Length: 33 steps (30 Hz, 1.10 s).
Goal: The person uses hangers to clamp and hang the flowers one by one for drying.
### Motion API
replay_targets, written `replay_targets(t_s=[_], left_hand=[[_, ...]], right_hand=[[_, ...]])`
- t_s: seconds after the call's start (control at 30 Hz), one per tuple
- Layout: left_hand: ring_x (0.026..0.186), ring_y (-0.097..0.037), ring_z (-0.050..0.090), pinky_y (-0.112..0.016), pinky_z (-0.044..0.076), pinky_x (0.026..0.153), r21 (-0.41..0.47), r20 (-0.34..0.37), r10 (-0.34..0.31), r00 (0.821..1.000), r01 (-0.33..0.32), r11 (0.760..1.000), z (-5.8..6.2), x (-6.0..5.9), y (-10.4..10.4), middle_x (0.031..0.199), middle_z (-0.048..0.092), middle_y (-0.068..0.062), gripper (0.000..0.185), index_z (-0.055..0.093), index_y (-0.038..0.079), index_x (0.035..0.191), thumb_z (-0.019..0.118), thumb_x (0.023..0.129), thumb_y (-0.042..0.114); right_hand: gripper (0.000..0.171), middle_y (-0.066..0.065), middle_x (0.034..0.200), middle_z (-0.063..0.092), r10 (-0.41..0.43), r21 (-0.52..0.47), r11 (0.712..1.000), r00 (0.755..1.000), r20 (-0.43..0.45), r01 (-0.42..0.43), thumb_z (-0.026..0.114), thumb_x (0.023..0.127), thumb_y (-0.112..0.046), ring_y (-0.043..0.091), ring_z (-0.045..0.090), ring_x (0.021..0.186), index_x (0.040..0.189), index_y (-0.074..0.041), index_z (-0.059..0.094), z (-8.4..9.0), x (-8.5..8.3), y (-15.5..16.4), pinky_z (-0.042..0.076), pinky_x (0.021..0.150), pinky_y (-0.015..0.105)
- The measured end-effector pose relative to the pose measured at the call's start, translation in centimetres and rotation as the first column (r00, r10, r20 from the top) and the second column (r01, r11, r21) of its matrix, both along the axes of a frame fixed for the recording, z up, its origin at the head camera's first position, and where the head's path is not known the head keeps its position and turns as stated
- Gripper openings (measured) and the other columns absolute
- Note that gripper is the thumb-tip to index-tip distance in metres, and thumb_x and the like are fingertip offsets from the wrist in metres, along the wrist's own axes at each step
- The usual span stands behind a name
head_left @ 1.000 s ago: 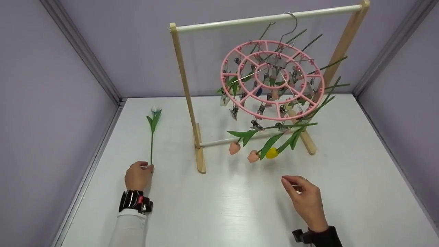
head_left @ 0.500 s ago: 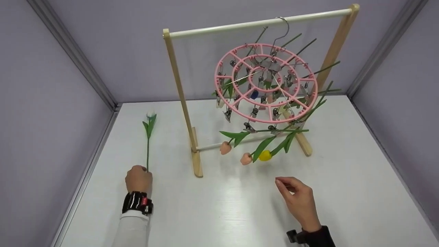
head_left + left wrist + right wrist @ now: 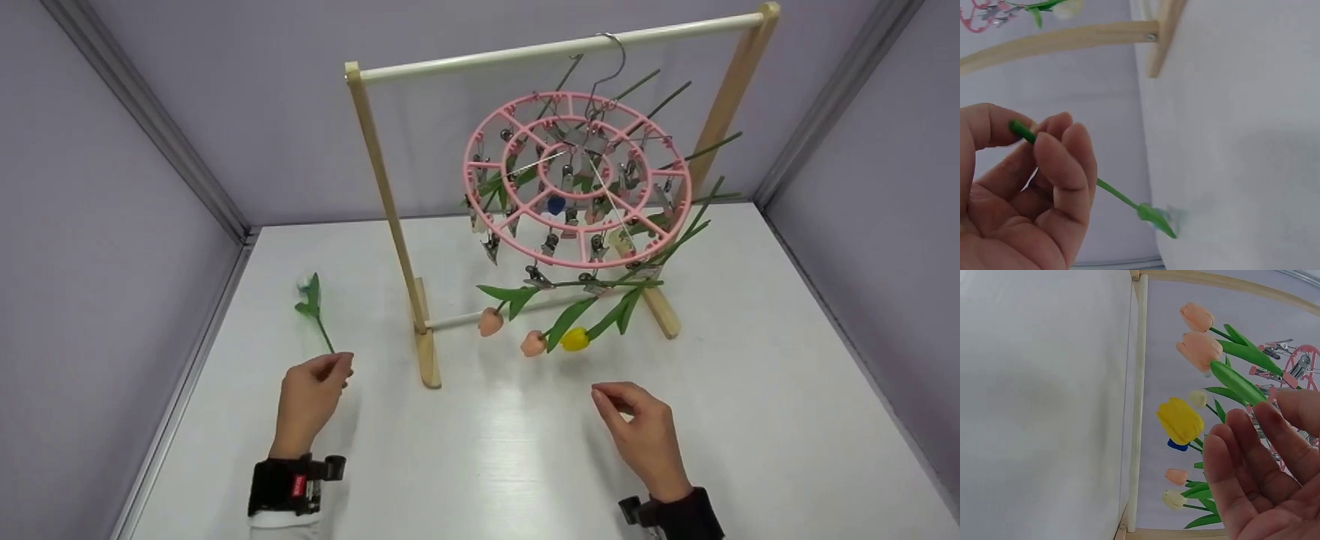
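Note:
In the head view my left hand (image 3: 311,397) pinches a white tulip (image 3: 318,322) by the end of its green stem. The bloom points away from me, at the left of the rack. Up close in the left wrist view, the stem end pokes out between thumb and fingers; the green leaf (image 3: 1154,216) partly covers the pale, blurred bloom. My right hand (image 3: 641,431) holds nothing, its fingers loosely bent with the thumb near the index finger. It hovers in front of the hanging tulips, the nearest being a yellow tulip (image 3: 575,339).
A pink round clip hanger (image 3: 577,259) hangs by its hook from the rail (image 3: 487,60) of a wooden rack (image 3: 386,199). Its metal clips hold several tulips, among them a peach tulip (image 3: 491,322) and a blue tulip (image 3: 556,205). Purple-grey walls surround the white table (image 3: 480,465).
The left hand, earlier low on the table at the stem end, has lifted and turned with the white tulip, whose bloom has swung nearer. The right hand stays nearly still.

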<state>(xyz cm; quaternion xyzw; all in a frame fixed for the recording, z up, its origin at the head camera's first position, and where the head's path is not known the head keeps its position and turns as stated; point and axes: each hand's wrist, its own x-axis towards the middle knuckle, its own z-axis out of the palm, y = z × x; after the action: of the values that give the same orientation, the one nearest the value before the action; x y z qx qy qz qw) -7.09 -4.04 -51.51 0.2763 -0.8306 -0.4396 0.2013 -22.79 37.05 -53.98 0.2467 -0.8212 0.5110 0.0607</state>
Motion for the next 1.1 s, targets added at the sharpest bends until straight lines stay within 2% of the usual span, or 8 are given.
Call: replay_targets(t_s=[0.07, 0.17, 0.3, 0.47, 0.63, 0.73, 0.9, 1.1], left_hand=[[0.084, -0.017, 0.066, -0.025, 0.052, 0.068, -0.015, -0.066, -0.03, 0.997, 0.029, 0.999, 1.2, 0.3, 1.1, 0.096, 0.073, -0.006, 0.039, 0.074, 0.009, 0.116, 0.065, 0.096, 0.041], [0.081, -0.014, 0.066, -0.022, 0.052, 0.066, -0.08, -0.196, -0.059, 0.979, 0.044, 0.996, 3.0, 0.9, 2.9, 0.095, 0.073, -0.001, 0.036, 0.073, 0.01, 0.119, 0.069, 0.094, 0.036], [0.077, -0.016, 0.067, -0.019, 0.053, 0.064, -0.146, -0.372, -0.079, 0.925, 0.025, 0.989, 5.1, 1.8, 5.3, 0.092, 0.073, -0.003, 0.025, 0.071, 0.005, 0.12, 0.067, 0.096, 0.01], [0.074, -0.017, 0.068, -0.015, 0.051, 0.061, -0.288, -0.508, -0.13, 0.852, -0.025, 0.957, 7.3, 2.6, 7.9, 0.086, 0.073, -0.006, 0.025, 0.073, -0.001, 0.114, 0.067, 0.09, -0.006], [0.07, -0.012, 0.066, -0.013, 0.05, 0.063, -0.4, -0.601, -0.232, 0.764, -0.036, 0.916, 9.4, 3.4, 10.8, 0.079, 0.07, -0.005, 0.031, 0.074, -0.004, 0.107, 0.072, 0.08, -0.018], [0.069, -0.013, 0.065, -0.015, 0.05, 0.063, -0.44, -0.637, -0.313, 0.704, 0.0, 0.898, 10.3, 3.3, 12.5, 0.078, 0.069, -0.005, 0.023, 0.074, -0.003, 0.106, 0.072, 0.085, -0.01], [0.069, -0.012, 0.066, -0.018, 0.053, 0.063, -0.489, -0.638, -0.427, 0.641, 0.091, 0.867, 10.7, 2.6, 15.2, 0.082, 0.07, -0.005, 0.02, 0.074, -0.001, 0.106, 0.067, 0.096, 0.014], [0.067, -0.015, 0.066, -0.022, 0.053, 0.063, -0.492, -0.657, -0.505, 0.56, 0.189, 0.85, 11.1, 1.2, 17.9, 0.082, 0.07, -0.008, 0.015, 0.073, -0.002, 0.102, 0.069, 0.093, 0.009]], right_hand=[[0.009, -0.008, 0.095, 0.071, 0.006, 0.043, 0.999, 0.999, -0.044, -0.004, 0.074, 0.091, -0.014, 0.008, 0.067, 0.086, 0.1, -0.014, 0.076, -0.1, -0.1, -0.1, 0.057, 0.075, 0.029], [0.013, -0.007, 0.098, 0.071, 0.023, 0.102, 0.995, 0.996, -0.091, -0.014, 0.076, 0.089, -0.013, 0.011, 0.067, 0.09, 0.102, -0.013, 0.076, -0.2, -0.4, -0.1, 0.058, 0.075, 0.037], [0.017, -0.003, 0.102, 0.07, 0.046, 0.144, 0.989, 0.993, -0.108, -0.03, 0.078, 0.087, -0.013, 0.016, 0.067, 0.093, 0.104, -0.012, 0.076, -0.2, -0.8, 0.1, 0.057, 0.077, 0.041], [0.027, 0.0, 0.11, 0.068, 0.099, 0.21, 0.976, 0.974, -0.204, -0.055, 0.082, 0.083, -0.014, 0.017, 0.065, 0.104, 0.109, -0.011, 0.074, 0.2, -1.1, 0.2, 0.055, 0.084, 0.039], [0.035, 0.003, 0.115, 0.066, 0.159, 0.249, 0.965, 0.945, -0.287, -0.087, 0.084, 0.081, -0.015, 0.02, 0.063, 0.11, 0.114, -0.01, 0.073, 0.6, -1.4, 0.2, 0.052, 0.09, 0.037], [0.035, 0.001, 0.115, 0.066, 0.186, 0.242, 0.963, 0.939, -0.288, -0.117, 0.084, 0.081, -0.015, 0.018, 0.062, 0.109, 0.114, -0.011, 0.073, 1.0, -1.5, 0.1, 0.052, 0.09, 0.036], [0.034, -0.005, 0.113, 0.067, 0.244, 0.208, 0.959, 0.934, -0.263, -0.192, 0.084, 0.081, -0.016, 0.012, 0.063, 0.108, 0.113, -0.013, 0.073, 1.6, -1.4, -0.2, 0.052, 0.09, 0.034], [0.031, -0.007, 0.11, 0.069, 0.303, 0.149, 0.951, 0.912, -0.277, -0.271, 0.083, 0.081, -0.015, 0.01, 0.065, 0.104, 0.111, -0.014, 0.074, 2.8, -0.6, -0.8, 0.054, 0.087, 0.033]])
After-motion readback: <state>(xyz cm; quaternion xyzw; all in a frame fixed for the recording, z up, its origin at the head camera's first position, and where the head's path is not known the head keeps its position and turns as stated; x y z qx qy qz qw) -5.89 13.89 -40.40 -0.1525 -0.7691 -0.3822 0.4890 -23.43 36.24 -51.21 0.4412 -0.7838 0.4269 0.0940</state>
